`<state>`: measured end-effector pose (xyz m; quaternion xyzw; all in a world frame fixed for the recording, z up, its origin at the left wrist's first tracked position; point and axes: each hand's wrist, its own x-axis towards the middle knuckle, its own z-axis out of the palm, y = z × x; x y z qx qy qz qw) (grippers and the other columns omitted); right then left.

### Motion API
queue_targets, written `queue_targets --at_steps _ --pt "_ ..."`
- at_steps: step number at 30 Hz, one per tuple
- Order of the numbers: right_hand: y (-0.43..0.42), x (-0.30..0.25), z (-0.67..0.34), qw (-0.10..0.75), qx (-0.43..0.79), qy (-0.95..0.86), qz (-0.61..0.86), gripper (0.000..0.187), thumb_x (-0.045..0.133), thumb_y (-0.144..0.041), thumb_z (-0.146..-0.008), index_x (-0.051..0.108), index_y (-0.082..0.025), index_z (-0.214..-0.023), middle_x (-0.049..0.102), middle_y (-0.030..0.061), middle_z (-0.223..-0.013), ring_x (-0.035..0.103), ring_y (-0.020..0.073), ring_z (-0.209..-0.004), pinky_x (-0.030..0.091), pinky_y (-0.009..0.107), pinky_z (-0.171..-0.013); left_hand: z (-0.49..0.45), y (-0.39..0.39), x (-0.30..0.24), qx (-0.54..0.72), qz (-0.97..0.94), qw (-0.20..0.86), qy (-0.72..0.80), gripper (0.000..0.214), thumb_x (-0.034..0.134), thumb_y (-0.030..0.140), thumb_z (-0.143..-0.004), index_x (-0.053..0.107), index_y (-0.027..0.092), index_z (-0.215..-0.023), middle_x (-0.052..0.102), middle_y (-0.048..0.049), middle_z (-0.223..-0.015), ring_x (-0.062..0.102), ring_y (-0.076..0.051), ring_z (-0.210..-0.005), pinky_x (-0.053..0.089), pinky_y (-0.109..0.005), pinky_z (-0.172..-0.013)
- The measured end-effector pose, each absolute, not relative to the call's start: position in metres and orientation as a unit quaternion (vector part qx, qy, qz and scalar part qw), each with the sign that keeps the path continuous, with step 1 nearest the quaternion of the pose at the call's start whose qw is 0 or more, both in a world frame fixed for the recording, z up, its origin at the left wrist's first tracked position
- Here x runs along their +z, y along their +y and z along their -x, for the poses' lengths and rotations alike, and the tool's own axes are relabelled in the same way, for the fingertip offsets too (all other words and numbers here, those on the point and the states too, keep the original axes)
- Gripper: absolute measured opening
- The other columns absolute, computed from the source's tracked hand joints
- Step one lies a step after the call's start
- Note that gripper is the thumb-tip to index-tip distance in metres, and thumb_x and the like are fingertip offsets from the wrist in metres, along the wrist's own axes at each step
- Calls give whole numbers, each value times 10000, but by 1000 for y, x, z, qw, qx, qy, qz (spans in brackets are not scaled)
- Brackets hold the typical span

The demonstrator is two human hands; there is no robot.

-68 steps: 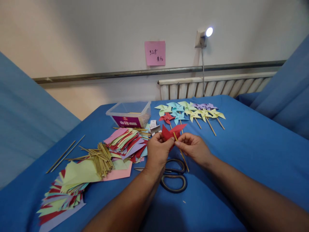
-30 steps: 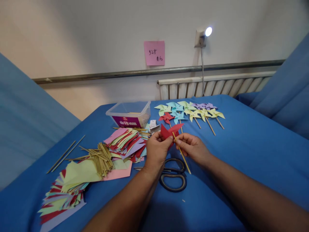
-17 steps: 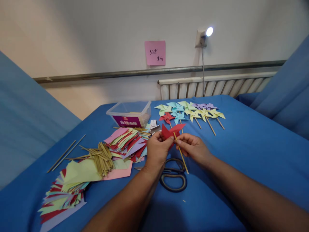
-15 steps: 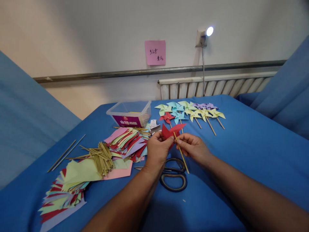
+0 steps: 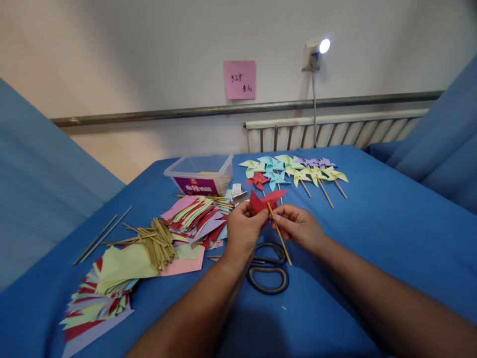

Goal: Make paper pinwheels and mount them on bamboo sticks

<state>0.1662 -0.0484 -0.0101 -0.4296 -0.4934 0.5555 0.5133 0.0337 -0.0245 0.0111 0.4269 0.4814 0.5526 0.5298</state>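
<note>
Between my hands is a red paper pinwheel (image 5: 274, 197), its folded blades pointing up and away from me. My left hand (image 5: 245, 226) pinches the paper, thumb near its middle. A thin wooden stick (image 5: 282, 242) slants down toward me from the pinwheel. My right hand (image 5: 298, 227) is closed on the upper part of this stick, thumb and fingers pressed together. Whatever joins stick and paper is hidden by my fingers. Below the hands lie black-handled scissors (image 5: 269, 288) on the blue cloth, partly covered by my left forearm.
Finished pinwheels (image 5: 315, 175) in several colours lie at the back right. Cut paper sheets (image 5: 197, 219), a bundle of sticks (image 5: 160, 247) and another fanned paper stack (image 5: 100, 298) are at left. A clear plastic box (image 5: 203, 171) stands behind, beside a small white box (image 5: 238, 190).
Almost nothing differs. The lower end of the stick has shifted up very slightly, while both hands keep their hold.
</note>
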Motion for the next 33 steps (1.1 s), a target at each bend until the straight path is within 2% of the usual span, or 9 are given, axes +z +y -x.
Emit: queue_targets --at_steps 6,23,33 --pt "-48 -13 -164 521 558 -491 420 388 744 -559 -694 593 -204 -730 549 -58 -566 390 62 -422 286 228 -424 -34 -24 10 551 -434 523 485 233 800 177 -518 681 140 -715 700 -12 -668 610 -131 -574 448 -225 -558" --pt "-48 -8 -164 537 555 -473 424 397 779 -542 -658 572 -208 -708 499 -75 -507 401 68 -399 299 216 -396 -34 -25 9 545 -437 525 486 230 805 186 -536 686 140 -727 710 -8 -685 616 -128 -588 457 -222 -573" --pt "-46 -11 -165 554 543 -461 430 391 798 -525 -645 578 -206 -698 522 -66 -519 402 68 -410 299 222 -411 -34 -26 10 550 -428 537 475 240 816 194 -548 682 140 -740 705 -4 -683 610 -119 -592 454 -215 -572"
